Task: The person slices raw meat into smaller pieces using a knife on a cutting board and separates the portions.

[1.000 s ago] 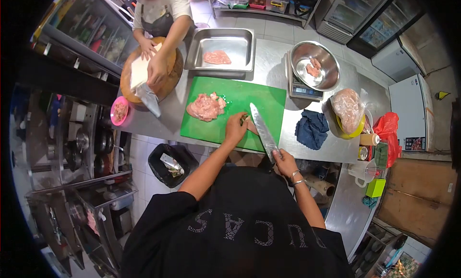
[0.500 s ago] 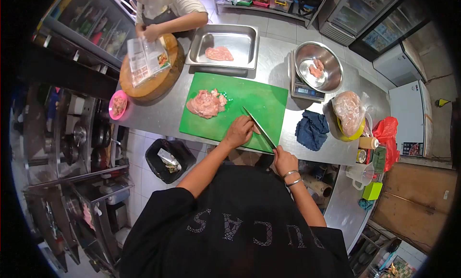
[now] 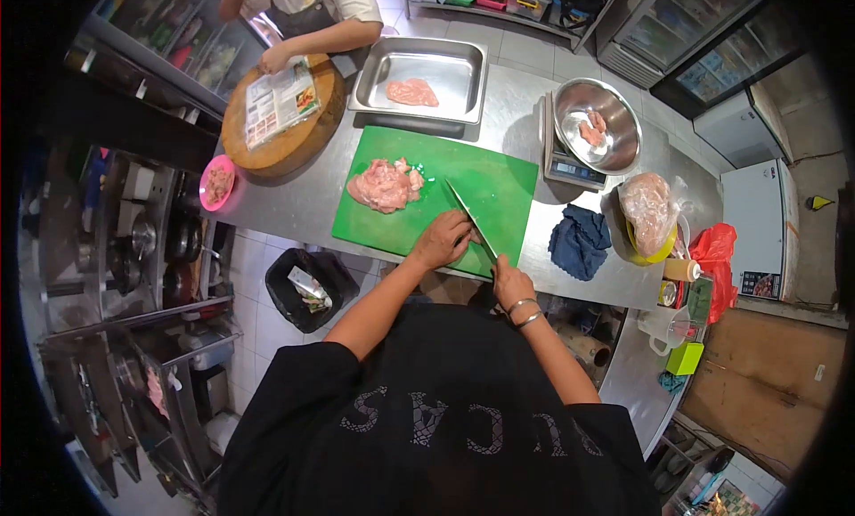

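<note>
My right hand (image 3: 512,284) is closed round the handle of a large knife (image 3: 472,219), whose blade stands edge-down over the green cutting board (image 3: 508,173). Close to the left of the blade, my left hand (image 3: 441,238) presses with bent fingers on a small piece of meat, mostly hidden beneath them. A pile of raw pink meat (image 3: 385,186) lies on the board's left part. Behind the board, one flat slice of meat (image 3: 411,92) rests in a steel tray (image 3: 427,116).
A steel bowl (image 3: 623,115) with meat sits on a scale (image 3: 570,170). Right of the board are a dark blue cloth (image 3: 579,241) and bagged meat (image 3: 647,209). A co-worker (image 3: 312,22) stands behind a round wooden block (image 3: 303,142). A pink bowl (image 3: 216,183) is at left.
The knife has turned from lying flat to blade upright, and my right hand has shifted left. My left hand has closed in over the meat piece. The co-worker's hands have moved back from the printed sheet.
</note>
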A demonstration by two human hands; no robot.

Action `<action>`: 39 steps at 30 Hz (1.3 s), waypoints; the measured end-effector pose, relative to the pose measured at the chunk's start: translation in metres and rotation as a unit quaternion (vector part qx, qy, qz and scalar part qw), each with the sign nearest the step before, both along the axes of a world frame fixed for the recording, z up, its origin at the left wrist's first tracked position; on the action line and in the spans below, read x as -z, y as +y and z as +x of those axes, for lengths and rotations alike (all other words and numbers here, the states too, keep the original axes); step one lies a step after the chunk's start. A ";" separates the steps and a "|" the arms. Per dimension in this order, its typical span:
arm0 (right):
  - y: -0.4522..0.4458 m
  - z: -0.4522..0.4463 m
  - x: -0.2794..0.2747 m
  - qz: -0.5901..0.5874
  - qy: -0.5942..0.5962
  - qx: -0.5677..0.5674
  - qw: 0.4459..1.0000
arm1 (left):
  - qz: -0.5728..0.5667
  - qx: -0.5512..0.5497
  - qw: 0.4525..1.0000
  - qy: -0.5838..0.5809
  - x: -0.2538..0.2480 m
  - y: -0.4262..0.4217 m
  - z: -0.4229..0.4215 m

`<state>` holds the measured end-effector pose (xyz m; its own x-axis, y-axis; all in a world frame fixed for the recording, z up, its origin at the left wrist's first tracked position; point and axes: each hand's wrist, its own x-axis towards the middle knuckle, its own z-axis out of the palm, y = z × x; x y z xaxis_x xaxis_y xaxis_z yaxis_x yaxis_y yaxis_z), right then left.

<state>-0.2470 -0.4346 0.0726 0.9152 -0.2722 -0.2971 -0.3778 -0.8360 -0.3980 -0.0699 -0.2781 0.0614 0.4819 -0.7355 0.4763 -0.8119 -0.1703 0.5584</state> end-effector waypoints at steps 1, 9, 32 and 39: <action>0.000 0.003 -0.005 -0.003 0.007 0.000 1.000 | -0.011 0.002 1.000 0.003 0.004 0.003 0.000; -0.006 -0.024 -0.060 -0.024 0.022 -0.024 0.999 | -0.009 -0.040 0.999 0.024 0.010 0.006 0.002; -0.033 -0.066 -0.029 0.072 -0.073 0.150 0.983 | 0.095 -0.206 0.970 0.086 0.012 -0.060 -0.047; -0.051 -0.092 0.006 0.366 0.028 0.242 0.898 | 0.052 -0.130 0.981 0.131 0.026 -0.031 -0.024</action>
<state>-0.3391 -0.4859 0.0669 0.7206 -0.3476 -0.6000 -0.6629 -0.0915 -0.7431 -0.0936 -0.3094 0.0351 0.7555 -0.6097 0.2398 -0.5647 -0.4203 0.7103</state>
